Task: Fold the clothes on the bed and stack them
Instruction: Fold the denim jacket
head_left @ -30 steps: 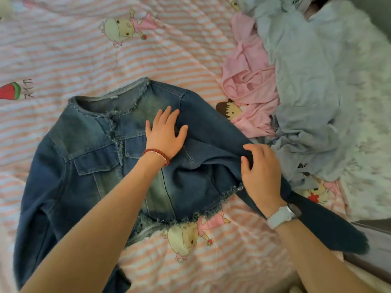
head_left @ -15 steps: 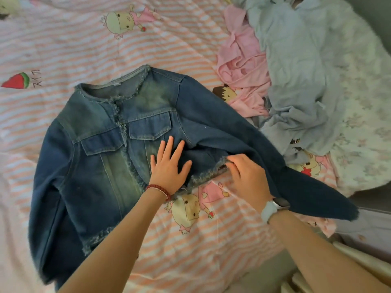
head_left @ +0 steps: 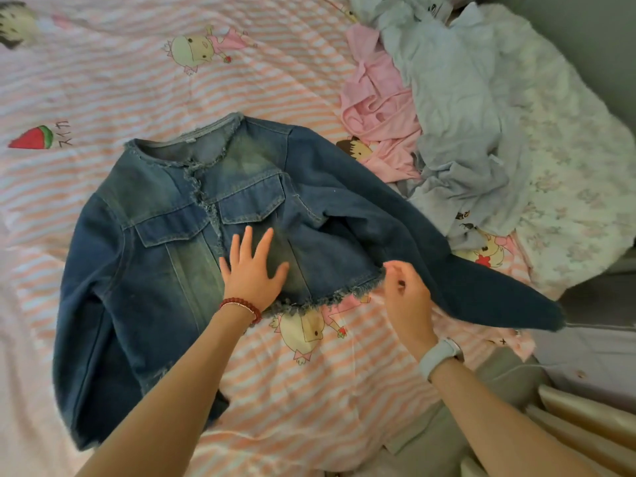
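A blue denim jacket (head_left: 165, 242) with a frayed hem lies front up on the striped bed sheet (head_left: 309, 390). My left hand (head_left: 253, 270) presses flat on its lower front, fingers spread. My right hand (head_left: 406, 297) is at the right corner of the frayed hem, its curled fingertips pinching the edge there. The jacket's right sleeve (head_left: 481, 287) stretches out to the lower right past that hand. The other sleeve lies along the jacket's left side.
A heap of unfolded clothes sits at the upper right: a pink garment (head_left: 378, 111), a pale blue one (head_left: 457, 108) and a white flowered fabric (head_left: 568, 187). The bed's edge (head_left: 430, 438) runs along the lower right.
My left hand slid from the jacket's chest down to its lower front. My right hand pulled the hem's right corner outward, and the jacket front now lies flatter.
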Action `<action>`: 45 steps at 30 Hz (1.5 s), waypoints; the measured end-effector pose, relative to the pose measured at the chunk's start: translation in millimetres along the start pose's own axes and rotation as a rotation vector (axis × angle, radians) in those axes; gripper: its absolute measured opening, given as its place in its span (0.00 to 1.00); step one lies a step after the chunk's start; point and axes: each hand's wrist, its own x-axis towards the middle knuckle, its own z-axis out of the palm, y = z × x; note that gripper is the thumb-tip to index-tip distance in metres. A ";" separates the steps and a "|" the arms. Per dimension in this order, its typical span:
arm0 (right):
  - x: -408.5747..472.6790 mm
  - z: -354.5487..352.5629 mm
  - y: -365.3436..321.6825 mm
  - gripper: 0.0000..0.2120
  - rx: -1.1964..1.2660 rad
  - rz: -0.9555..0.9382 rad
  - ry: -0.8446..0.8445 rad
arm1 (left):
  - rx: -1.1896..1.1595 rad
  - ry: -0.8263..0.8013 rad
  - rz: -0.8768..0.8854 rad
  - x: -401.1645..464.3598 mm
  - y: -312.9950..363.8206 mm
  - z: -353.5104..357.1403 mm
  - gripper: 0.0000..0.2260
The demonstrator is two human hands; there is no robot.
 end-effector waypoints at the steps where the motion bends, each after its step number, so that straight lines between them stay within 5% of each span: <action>1: 2.7 4.0 -8.1 0.08 -0.055 -0.045 -0.026 | -0.082 0.054 -0.071 -3.1 -2.4 -1.6 0.30; 5: 21.3 25.8 -34.7 0.22 -0.481 -0.031 -0.219 | -0.352 0.202 -0.311 -9.0 -12.3 -8.4 0.30; 9: 21.2 29.2 -44.1 0.07 -0.153 -0.117 -0.198 | -0.736 0.206 -0.541 3.2 -15.2 -18.6 0.28; 12: 14.4 21.4 -40.2 0.13 -0.007 -0.170 -0.069 | -0.827 0.339 -0.522 6.4 -10.6 -21.5 0.20; 17: 16.6 7.7 -16.2 0.12 -0.677 -0.066 -0.119 | -0.678 0.376 -0.485 -15.1 -8.8 -14.6 0.16; 23: 60.9 18.0 -70.0 0.05 -0.474 -0.483 0.076 | -0.373 0.382 -0.393 3.6 -9.2 -19.5 0.21; 30: 186.9 70.9 -118.7 0.20 -0.797 -0.480 -0.175 | -0.111 0.313 -0.216 88.1 0.7 -43.3 0.25; 35: 234.7 95.9 -108.6 0.12 -0.862 -0.479 -0.129 | 0.043 0.314 -0.108 140.1 1.5 -56.0 0.25; 39: 270.4 89.9 -102.7 0.07 -0.809 -0.709 -0.110 | 0.148 0.344 0.127 134.2 24.1 -33.8 0.27; 45: 303.2 85.5 -85.7 0.13 -0.989 -0.715 -0.175 | 0.306 0.125 -0.018 147.5 16.0 3.5 0.34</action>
